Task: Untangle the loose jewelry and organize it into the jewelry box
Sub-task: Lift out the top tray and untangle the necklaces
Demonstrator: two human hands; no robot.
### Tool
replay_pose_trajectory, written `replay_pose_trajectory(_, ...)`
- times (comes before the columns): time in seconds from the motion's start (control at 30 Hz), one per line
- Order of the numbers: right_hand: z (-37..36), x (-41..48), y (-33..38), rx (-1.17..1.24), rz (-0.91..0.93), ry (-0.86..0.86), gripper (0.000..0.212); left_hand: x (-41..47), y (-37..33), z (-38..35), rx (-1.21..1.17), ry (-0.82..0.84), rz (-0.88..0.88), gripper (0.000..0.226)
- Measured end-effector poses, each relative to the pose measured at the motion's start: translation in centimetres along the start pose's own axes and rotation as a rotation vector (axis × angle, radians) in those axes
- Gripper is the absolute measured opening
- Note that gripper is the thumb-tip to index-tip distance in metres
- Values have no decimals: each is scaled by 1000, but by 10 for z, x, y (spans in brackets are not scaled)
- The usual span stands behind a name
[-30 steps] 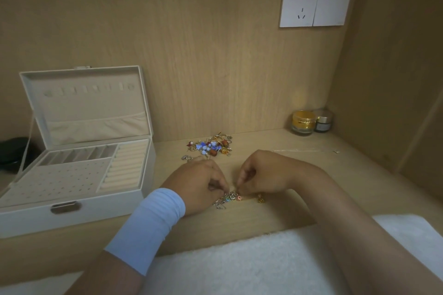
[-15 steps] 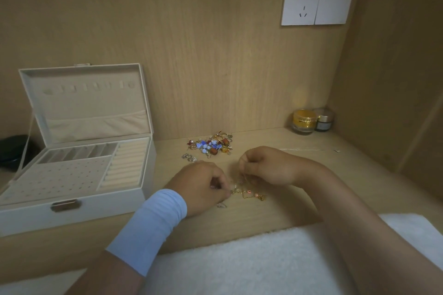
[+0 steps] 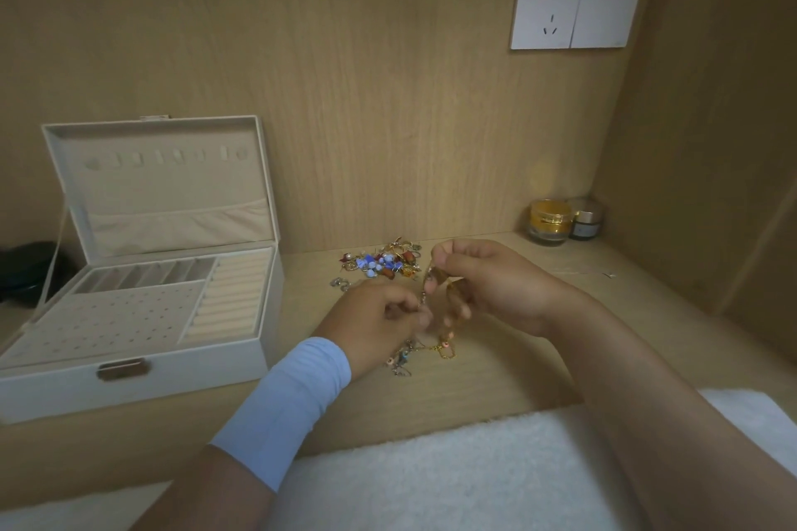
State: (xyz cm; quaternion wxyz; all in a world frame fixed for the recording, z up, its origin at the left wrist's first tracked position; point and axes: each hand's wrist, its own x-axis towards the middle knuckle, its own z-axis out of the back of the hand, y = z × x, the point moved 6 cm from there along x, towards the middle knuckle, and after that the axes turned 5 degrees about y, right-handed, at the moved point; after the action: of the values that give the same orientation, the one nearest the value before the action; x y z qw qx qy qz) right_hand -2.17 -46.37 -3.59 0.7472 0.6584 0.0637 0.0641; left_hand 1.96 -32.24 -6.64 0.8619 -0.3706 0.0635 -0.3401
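A white jewelry box (image 3: 142, 377) stands open at the left, its lid up, showing a peg panel, ring rolls and small compartments. Behind my hands a pile of loose jewelry (image 3: 384, 261) with blue, red and gold beads lies on the wooden shelf. My right hand (image 3: 487, 285) pinches the top of a thin gold beaded chain (image 3: 446, 343) and holds it raised above the shelf. Lower down, my left hand (image 3: 379, 319) pinches the same chain. The chain's tangled lower end rests on the shelf below my left hand.
Two small cosmetic jars (image 3: 550, 222) stand at the back right corner. A thin chain (image 3: 582, 272) lies on the shelf to the right. A white towel (image 3: 431, 474) covers the near edge. A wall socket (image 3: 575, 9) is above. A dark object (image 3: 26, 267) lies behind the box.
My right hand has risen from the shelf and moved back, lifting the chain's upper end. My left hand stayed low, still pinching the chain.
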Motion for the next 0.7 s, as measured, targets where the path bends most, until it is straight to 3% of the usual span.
replay_pose_trajectory(0.3, 14, 0, 2, -206, 42, -138, 17, -10, 9, 16, -506, 85, 220, 12)
replay_pose_trajectory(0.57, 20, -4, 1, -330, 1, -215, 11, -9, 11, 36, -412, 14, 135, 11)
replay_pose_trajectory(0.7, 16, -7, 2, -411, -50, -147, 14, -11, 14, 38, -297, 1, 149, 16)
